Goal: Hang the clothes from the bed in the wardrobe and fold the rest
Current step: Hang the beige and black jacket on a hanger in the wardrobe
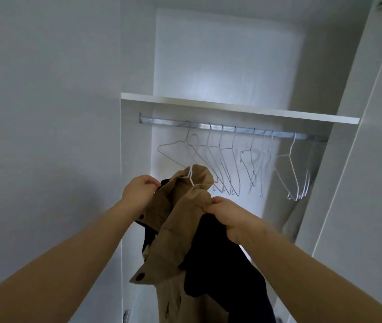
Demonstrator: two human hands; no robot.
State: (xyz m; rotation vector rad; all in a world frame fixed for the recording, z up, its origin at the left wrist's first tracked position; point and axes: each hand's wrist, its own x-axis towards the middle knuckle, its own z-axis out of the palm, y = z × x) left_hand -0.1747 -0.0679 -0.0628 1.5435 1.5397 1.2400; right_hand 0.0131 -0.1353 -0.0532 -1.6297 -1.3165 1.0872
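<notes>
We face the open white wardrobe (220, 66), its silver metal rail (239, 129) crowded with empty white wire hangers (222, 164). Below, our left hand (138, 191) and right hand (229, 220) have fingers (151, 182) clamped on the tan dark-lined coat (180, 224); its white wire hook (191, 177) may snag them.

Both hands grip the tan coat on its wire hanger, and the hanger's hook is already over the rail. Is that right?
Not quite. The head view shows the hook below the rail, not over it, with only empty hangers on the rail. The rest holds: the left hand and right hand both grip the tan coat on its wire hanger.
</notes>
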